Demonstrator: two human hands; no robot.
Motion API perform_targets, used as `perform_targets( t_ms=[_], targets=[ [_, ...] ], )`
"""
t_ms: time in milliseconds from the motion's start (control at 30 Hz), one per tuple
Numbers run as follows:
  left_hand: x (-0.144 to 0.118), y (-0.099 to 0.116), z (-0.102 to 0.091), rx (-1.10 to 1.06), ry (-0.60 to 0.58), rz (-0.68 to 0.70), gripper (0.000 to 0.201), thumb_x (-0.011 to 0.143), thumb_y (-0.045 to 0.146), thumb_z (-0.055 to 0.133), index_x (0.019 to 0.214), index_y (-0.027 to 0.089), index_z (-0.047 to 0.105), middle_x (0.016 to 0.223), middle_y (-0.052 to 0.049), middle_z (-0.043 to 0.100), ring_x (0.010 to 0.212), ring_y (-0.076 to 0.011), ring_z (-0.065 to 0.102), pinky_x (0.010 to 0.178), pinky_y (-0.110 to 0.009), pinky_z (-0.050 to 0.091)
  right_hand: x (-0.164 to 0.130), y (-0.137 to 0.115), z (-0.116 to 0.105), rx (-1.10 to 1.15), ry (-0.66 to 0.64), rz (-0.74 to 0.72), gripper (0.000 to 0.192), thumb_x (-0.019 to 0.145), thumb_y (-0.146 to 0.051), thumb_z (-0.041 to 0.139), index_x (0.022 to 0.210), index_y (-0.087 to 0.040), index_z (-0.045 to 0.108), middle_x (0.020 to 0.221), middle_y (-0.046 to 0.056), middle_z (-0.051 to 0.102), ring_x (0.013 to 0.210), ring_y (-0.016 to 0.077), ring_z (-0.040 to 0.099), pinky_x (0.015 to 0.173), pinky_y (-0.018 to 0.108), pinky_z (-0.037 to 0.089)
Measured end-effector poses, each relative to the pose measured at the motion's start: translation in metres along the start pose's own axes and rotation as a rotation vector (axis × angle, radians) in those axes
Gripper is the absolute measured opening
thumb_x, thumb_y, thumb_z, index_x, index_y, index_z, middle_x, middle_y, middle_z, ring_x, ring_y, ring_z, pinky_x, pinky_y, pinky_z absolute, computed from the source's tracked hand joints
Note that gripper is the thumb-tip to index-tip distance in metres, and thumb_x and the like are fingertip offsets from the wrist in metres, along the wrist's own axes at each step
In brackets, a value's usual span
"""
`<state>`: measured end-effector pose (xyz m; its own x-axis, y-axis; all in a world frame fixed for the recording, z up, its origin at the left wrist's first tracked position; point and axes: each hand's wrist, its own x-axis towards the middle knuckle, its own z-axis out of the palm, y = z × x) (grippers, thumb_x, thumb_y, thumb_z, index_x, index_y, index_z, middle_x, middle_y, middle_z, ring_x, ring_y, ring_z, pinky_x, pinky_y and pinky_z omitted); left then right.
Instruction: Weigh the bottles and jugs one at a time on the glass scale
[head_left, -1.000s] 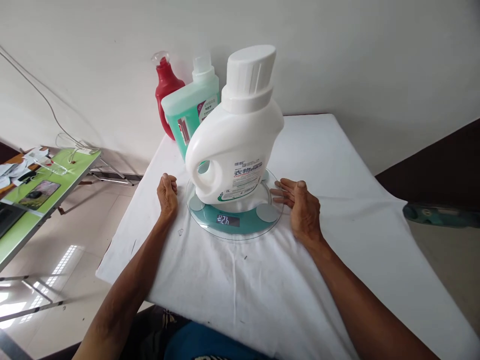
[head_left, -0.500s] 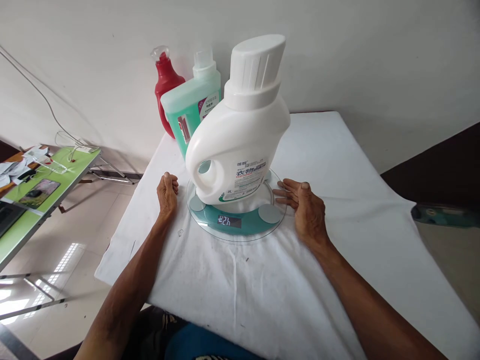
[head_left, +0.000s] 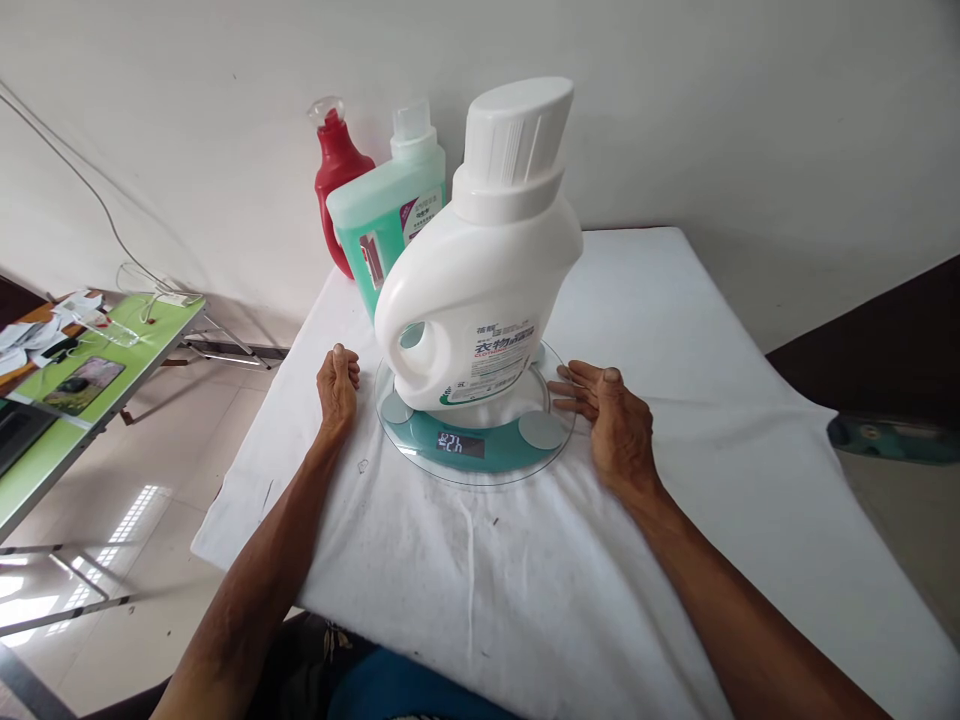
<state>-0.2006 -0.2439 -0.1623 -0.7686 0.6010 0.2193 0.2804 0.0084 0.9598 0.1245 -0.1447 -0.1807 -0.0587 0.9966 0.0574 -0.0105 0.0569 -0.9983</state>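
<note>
A large white laundry detergent bottle (head_left: 480,260) with a white cap and a loop handle stands upright on a round glass scale (head_left: 420,430). Lit digits show on the scale's display (head_left: 460,444). My left hand (head_left: 337,388) rests on the cloth left of the scale, its fingers curled in and apparently holding nothing. On the other side, my right hand (head_left: 616,420) has its fingers stretched toward the scale's right rim, with the tips at the glass. That hand holds nothing, and neither hand touches the bottle.
Behind the white bottle stand a green detergent bottle (head_left: 390,220) and a red bottle (head_left: 337,170), close to the wall. A white cloth (head_left: 480,570) covers the table. At left is a green table (head_left: 112,380) with papers (head_left: 37,335) and a mouse on a patterned pad (head_left: 86,385).
</note>
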Motion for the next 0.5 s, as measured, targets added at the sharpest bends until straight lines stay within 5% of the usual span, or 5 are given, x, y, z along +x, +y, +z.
perform_targets(
  t_ms=[500],
  targets=[
    [-0.0003,0.0026,-0.0015,0.07,-0.022,-0.006,0.057,0.102,0.072,0.046,0.082,0.021,0.061,0.072,-0.003,0.055,0.065,-0.0167,0.05,0.065,-0.034,0.046,-0.0008,-0.0014,-0.0001,0.001,-0.01,0.005,0.09,0.094,-0.092,0.047,0.127,-0.012,0.074,0.133,0.024,0.076,0.11,0.0357,0.078,0.089,0.051,0.066]
  ],
)
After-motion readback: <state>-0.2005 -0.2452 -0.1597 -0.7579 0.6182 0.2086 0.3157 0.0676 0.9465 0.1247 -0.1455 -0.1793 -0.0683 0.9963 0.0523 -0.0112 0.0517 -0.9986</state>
